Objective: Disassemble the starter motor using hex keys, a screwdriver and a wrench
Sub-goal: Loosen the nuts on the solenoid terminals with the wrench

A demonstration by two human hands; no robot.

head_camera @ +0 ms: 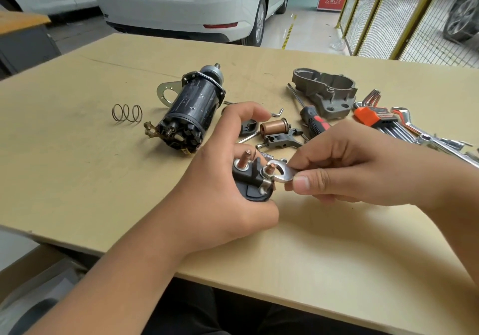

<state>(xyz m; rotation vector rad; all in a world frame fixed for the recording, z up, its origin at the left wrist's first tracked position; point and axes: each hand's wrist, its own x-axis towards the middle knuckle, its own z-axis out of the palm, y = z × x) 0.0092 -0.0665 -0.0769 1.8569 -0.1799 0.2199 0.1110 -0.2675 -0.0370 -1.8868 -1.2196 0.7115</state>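
Observation:
My left hand (223, 179) grips a black solenoid cap (250, 179) with two copper studs, held just above the table. My right hand (344, 163) pinches a small silver wrench (281, 172) whose open jaw sits on the nut of the right stud. The black starter motor body (193, 109) lies on its side behind my left hand. A copper plunger with a grey fork lever (276, 130) lies behind the cap. The grey aluminium nose housing (326, 92) rests at the back right.
A coil spring (127, 113) lies at the left. A red-and-black screwdriver (312, 119), an orange hex key set (375, 117) and several wrenches (425, 137) lie at the right. A loose hex key (277, 113) is mid-table. The table's front edge (259, 288) is near.

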